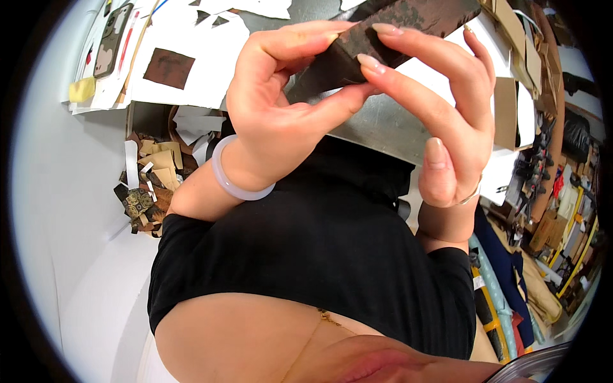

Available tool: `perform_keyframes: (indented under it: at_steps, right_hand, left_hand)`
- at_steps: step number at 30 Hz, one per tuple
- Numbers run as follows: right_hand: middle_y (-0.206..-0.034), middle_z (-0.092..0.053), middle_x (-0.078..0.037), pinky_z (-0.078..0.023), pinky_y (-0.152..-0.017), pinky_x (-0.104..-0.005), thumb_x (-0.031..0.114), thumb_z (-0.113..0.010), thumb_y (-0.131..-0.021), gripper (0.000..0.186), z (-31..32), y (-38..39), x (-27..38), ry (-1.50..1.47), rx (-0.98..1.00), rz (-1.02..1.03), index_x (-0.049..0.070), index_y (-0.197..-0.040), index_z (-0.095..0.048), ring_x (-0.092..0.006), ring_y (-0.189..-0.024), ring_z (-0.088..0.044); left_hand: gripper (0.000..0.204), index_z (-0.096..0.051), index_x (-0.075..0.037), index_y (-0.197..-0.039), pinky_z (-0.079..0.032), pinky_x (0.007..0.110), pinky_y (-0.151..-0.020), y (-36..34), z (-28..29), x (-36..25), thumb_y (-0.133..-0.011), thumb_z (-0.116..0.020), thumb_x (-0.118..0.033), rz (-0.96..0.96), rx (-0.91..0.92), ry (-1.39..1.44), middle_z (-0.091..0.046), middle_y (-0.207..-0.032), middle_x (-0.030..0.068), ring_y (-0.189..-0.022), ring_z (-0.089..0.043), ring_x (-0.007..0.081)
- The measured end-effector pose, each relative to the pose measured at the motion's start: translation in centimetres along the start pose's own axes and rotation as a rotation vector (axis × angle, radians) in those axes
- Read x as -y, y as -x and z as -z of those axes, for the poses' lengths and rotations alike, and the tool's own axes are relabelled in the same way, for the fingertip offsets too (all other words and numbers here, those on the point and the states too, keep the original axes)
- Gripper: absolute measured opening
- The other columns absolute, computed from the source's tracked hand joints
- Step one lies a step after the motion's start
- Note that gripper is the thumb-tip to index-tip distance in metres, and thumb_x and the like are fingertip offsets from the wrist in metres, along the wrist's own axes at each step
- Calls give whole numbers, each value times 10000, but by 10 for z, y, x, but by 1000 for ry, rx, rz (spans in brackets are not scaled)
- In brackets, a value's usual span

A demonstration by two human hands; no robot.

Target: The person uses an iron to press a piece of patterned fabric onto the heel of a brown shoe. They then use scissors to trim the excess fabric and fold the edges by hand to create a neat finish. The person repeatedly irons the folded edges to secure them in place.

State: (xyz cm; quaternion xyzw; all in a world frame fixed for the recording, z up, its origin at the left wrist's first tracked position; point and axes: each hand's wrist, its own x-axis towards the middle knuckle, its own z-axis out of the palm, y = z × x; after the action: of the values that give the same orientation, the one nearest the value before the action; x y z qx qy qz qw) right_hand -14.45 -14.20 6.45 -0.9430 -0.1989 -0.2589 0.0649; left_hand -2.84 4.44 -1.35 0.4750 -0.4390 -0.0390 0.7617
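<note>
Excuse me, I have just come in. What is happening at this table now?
A person holds a mottled dark brown piece up in front of the body with both bare hands. The left hand has its near end by thumb and fingers; the right hand lays fingertips on it, thumb held away. Farther left, a brown square lies flat on white sheets, with a phone beyond it.

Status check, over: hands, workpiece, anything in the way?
Left hand holds mottled brown piece at its near end. Right hand rests fingertips on it, thumb off. Hands partly cover that end; frame crops its far side.
</note>
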Motion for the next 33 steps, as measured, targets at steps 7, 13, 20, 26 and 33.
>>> perform_keyframes:
  at_steps: [7,13,20,26,33]
  right_hand:
    - [-1259,-697,-180,-273,-1187,-479,403,-287,-989,623,16,-12,20,-62,-178,-274,35,-1162,-759,-316,-1219,-635]
    - [-1247,-701,-177,-270,-1204,-503,384,-284,-995,618,33,-20,22,-45,-158,-378,15,-1185,-741,-329,-1245,-625]
    - [-1236,-700,-155,-259,-1203,-497,220,-446,-924,423,27,-48,33,-53,118,-325,45,-1156,-755,-287,-1170,-653]
    - [-1192,-719,-120,-304,-1185,-480,21,-608,-782,381,18,-57,39,-77,129,-364,81,-1121,-770,-252,-1089,-688]
    - [-1154,-734,-97,-351,-1157,-487,47,-750,-755,318,9,-49,38,-23,43,-322,110,-1066,-776,-251,-1038,-714]
  left_hand:
    - [473,-574,7,-1139,-560,339,-984,-26,21,-6,-763,-849,96,178,19,135,-702,-1189,175,-1088,-696,209]
    - [458,-595,10,-1149,-542,351,-1015,-45,54,-3,-772,-846,80,345,227,318,-705,-1166,142,-1098,-686,195]
    - [512,-547,0,-1186,-525,398,-1048,-44,60,11,-787,-869,-18,349,313,326,-670,-1236,213,-1186,-662,276]
    - [726,-503,41,-1325,-512,417,-1069,-50,67,12,-763,-915,-161,217,418,200,-649,-1297,271,-1228,-651,328]
    - [888,-470,73,-1422,-487,451,-1090,-55,66,16,-743,-923,-276,79,476,138,-628,-1329,301,-1273,-618,387]
